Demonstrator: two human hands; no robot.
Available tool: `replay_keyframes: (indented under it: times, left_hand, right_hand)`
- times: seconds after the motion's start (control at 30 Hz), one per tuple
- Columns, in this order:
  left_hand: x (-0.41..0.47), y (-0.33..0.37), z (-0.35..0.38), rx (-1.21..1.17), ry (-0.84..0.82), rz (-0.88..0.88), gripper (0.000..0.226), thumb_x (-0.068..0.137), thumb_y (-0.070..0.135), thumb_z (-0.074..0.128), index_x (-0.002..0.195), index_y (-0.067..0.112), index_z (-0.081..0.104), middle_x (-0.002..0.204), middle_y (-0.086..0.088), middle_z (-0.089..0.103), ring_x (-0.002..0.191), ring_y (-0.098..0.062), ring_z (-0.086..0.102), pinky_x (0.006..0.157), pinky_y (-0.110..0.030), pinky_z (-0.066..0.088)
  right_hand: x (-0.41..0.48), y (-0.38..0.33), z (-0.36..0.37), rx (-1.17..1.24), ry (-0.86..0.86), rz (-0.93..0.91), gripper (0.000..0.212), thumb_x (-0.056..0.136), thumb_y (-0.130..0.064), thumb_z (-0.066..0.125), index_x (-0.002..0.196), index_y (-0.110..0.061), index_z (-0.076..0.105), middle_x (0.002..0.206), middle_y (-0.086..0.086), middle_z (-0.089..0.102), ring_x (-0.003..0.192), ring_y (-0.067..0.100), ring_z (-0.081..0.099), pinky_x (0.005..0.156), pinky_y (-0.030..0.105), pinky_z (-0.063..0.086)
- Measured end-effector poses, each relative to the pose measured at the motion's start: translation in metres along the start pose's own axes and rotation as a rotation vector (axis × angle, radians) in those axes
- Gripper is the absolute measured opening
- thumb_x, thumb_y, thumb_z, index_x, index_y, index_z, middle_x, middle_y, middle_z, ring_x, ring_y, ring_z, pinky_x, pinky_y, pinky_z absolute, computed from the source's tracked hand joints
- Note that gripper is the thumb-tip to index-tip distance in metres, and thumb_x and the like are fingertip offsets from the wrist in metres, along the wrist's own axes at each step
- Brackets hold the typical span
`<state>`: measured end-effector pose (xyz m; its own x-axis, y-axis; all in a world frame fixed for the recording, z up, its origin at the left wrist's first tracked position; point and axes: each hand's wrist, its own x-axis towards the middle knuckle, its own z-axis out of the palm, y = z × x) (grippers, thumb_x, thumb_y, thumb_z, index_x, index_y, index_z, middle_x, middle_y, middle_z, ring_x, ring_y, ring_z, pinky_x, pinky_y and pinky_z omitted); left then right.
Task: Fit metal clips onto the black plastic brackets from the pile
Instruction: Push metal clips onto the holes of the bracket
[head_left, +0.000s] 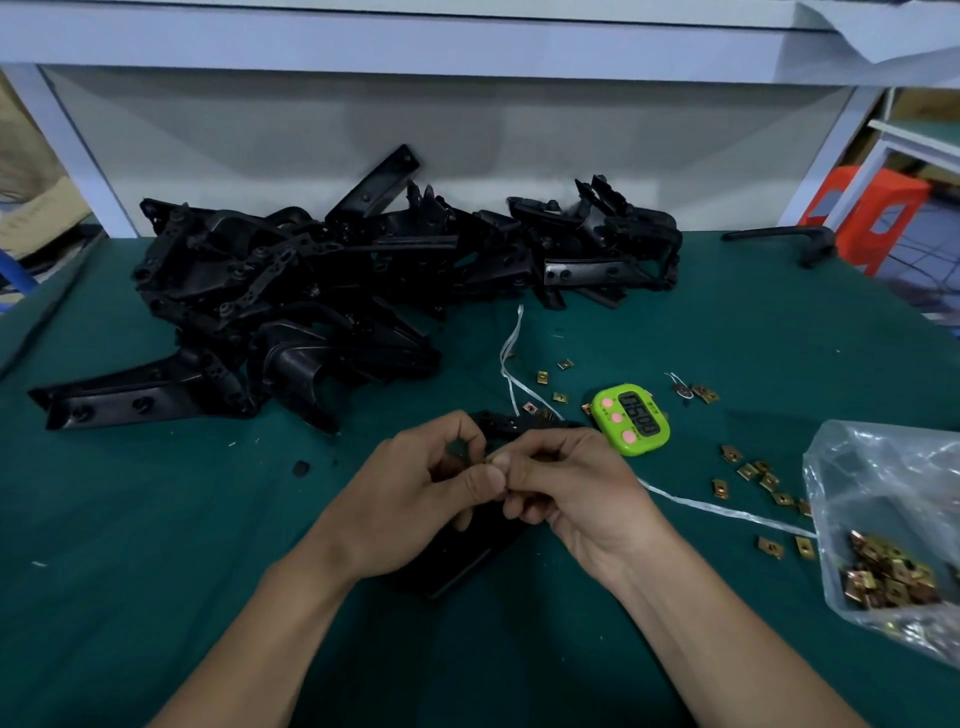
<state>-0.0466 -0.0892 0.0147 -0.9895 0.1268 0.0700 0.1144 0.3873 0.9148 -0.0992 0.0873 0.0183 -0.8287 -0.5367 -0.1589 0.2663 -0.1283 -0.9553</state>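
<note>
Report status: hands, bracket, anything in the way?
Left hand grips black bracket. Right hand pinches metal clip at its edge. Nothing in the way; green timer and white strap lie close by.

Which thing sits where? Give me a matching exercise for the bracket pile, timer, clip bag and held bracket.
1 bracket pile
2 green timer
3 clip bag
4 held bracket

A at the table right edge
B gripped in left hand and right hand
C heaped at the far side
D just beyond the right hand

Pairs: 1-C, 2-D, 3-A, 4-B
</note>
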Motion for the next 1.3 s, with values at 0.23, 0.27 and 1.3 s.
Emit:
replay_keyframes:
  times: [0.23,0.27,1.3]
  left_hand:
    - [-0.003,-0.002,-0.002,0.107,0.0,0.062,0.049,0.089,0.067,0.055,0.077,0.02,0.057,0.052,0.007,0.048,0.05,-0.004,0.038,0.049,-0.025,0.032]
    - [-0.003,-0.003,-0.002,0.119,-0.004,0.061,0.051,0.089,0.068,0.055,0.074,0.019,0.057,0.051,0.009,0.045,0.049,-0.003,0.036,0.049,-0.025,0.03]
    - [0.003,0.013,0.003,-0.404,0.021,0.057,0.039,0.084,0.035,0.067,0.046,0.026,0.06,0.045,0.009,0.036,0.047,-0.01,0.025,0.048,-0.025,0.022]
  right_hand:
    - [0.0,-0.001,0.0,-0.008,-0.018,0.081,0.006,0.071,-0.012,0.077,0.065,-0.011,0.076,0.056,0.012,0.063,0.044,0.014,0.056,0.041,0.018,0.039]
    - [0.0,-0.001,0.0,-0.005,-0.024,0.092,0.006,0.071,-0.012,0.077,0.065,-0.011,0.075,0.057,0.012,0.062,0.044,0.014,0.056,0.041,0.017,0.039]
    - [-0.002,-0.002,0.009,0.197,-0.067,0.115,0.012,0.062,-0.014,0.086,0.067,-0.009,0.076,0.059,0.01,0.062,0.047,0.011,0.052,0.044,0.017,0.037]
